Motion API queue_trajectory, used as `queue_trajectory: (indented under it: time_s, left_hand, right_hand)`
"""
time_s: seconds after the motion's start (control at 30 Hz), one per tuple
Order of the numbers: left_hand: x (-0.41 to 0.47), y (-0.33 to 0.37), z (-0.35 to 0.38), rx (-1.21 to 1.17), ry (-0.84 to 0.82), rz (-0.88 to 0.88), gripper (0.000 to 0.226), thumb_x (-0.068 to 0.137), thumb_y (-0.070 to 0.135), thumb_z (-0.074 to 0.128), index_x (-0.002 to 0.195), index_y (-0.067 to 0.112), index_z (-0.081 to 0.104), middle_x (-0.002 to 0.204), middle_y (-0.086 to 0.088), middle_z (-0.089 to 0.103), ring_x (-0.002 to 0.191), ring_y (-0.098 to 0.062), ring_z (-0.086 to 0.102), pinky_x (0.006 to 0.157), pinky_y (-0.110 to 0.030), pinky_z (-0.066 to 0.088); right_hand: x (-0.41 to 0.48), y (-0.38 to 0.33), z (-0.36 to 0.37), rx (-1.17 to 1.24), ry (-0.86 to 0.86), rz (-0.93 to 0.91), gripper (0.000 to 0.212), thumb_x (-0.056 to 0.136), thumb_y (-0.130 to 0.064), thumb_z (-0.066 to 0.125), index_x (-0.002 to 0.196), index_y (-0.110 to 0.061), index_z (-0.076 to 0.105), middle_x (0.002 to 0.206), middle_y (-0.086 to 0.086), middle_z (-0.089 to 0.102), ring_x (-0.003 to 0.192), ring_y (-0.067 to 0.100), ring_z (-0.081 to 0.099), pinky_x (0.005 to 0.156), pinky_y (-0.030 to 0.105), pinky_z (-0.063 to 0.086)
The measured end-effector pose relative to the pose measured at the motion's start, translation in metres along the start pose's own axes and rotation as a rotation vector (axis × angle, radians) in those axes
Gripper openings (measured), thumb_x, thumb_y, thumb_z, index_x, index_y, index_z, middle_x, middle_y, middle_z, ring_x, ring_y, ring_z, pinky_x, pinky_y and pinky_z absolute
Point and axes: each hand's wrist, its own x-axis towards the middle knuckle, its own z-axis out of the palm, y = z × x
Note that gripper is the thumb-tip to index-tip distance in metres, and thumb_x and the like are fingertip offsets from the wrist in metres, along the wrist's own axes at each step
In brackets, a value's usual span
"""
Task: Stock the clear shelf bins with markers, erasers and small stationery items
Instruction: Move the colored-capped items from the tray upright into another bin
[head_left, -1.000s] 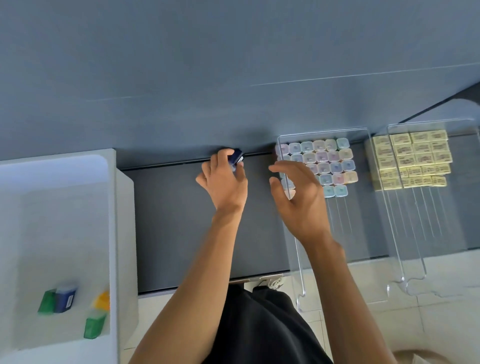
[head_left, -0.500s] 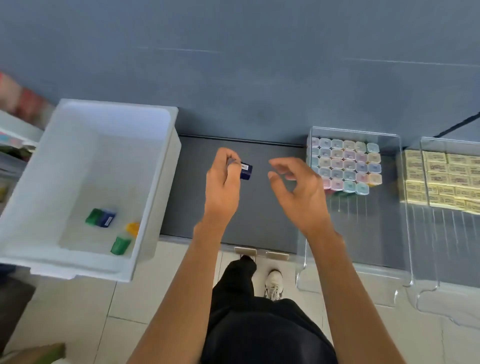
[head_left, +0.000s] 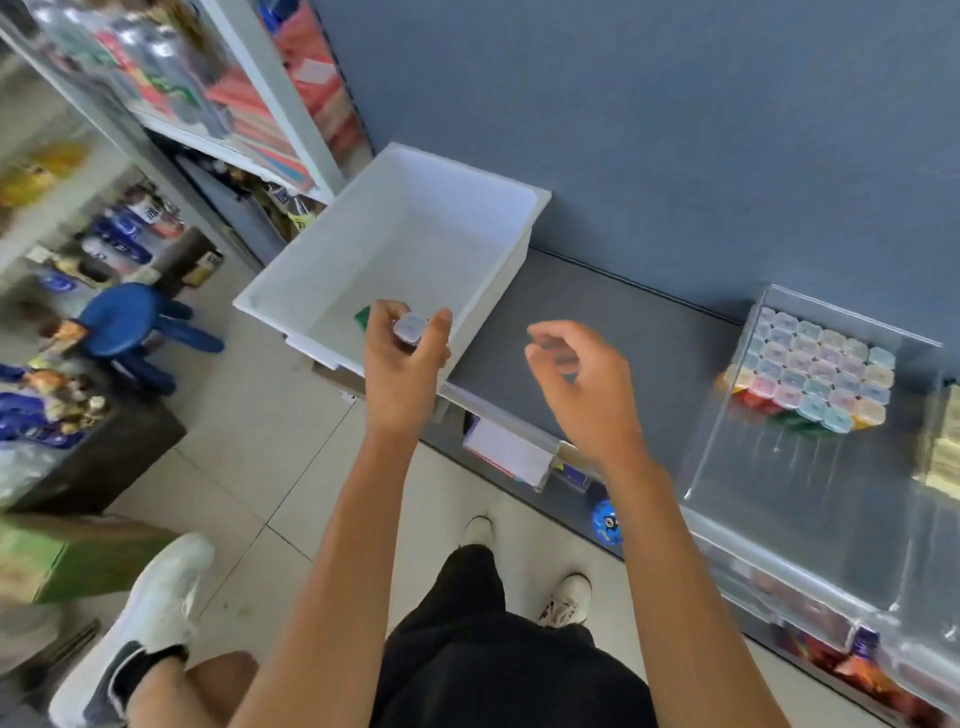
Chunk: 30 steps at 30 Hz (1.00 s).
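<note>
One small item (head_left: 410, 328) was pinched in the left hand (head_left: 402, 366)'s grip by the white tub (head_left: 291, 307), the right hand (head_left: 587, 387)'s grip loosely spread.

The left hand (head_left: 402, 364) pinches a small thing with a pale top (head_left: 410, 329) over the near edge of the white tub (head_left: 457, 208). The right hand (head_left: 584, 387) hangs loose, just right of the tub. Farther right of the tub sits a clear bin (head_left: 779, 493) full of pale caps (head_left: 818, 371).
</note>
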Motion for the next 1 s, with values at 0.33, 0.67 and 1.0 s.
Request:
queue_trajectory:
  time_s: [0.33,0.67,1.0]
  left_hand:
    - [0.060,-0.022,-0.068,0.306,0.055,-0.063,0.015,0.097,0.023,0.057,0.083,0.025,0.052,0.092,-0.003,0.059,0.075,-0.009,0.054,0.067,-0.021,0.042]
    - [0.196,-0.088,-0.085,0.733,-0.417,-0.236,0.032,0.084,0.026,0.072,0.099,0.018,0.045,0.106,-0.004,0.052,0.092,-0.021,0.057,0.076,-0.024,0.046]
    - [0.251,-0.118,-0.073,1.170,-0.870,-0.124,0.024,0.087,0.015,0.060,0.109,0.019,0.051,0.121,-0.010,0.047,0.115,-0.033,0.040,0.083,-0.032,0.036]
  right_hand:
    - [0.040,-0.026,0.078,-0.013,-0.171,-0.039,0.023,0.093,-0.021,0.062,0.116,-0.020,0.065,0.115,-0.008,0.064,0.106,0.007,0.061,0.091,0.023,0.051]
    - [0.119,-0.025,0.183,-0.114,-0.158,0.298,0.030,0.101,-0.031,0.048,0.130,-0.024,0.056,0.133,-0.011,0.053,0.114,0.000,0.047,0.088,0.015,0.033]
    - [0.135,-0.014,0.207,0.198,0.309,0.567,0.019,0.100,-0.021,0.048,0.094,-0.032,0.062,0.087,-0.024,0.059,0.079,0.005,0.056,0.070,0.015,0.044]
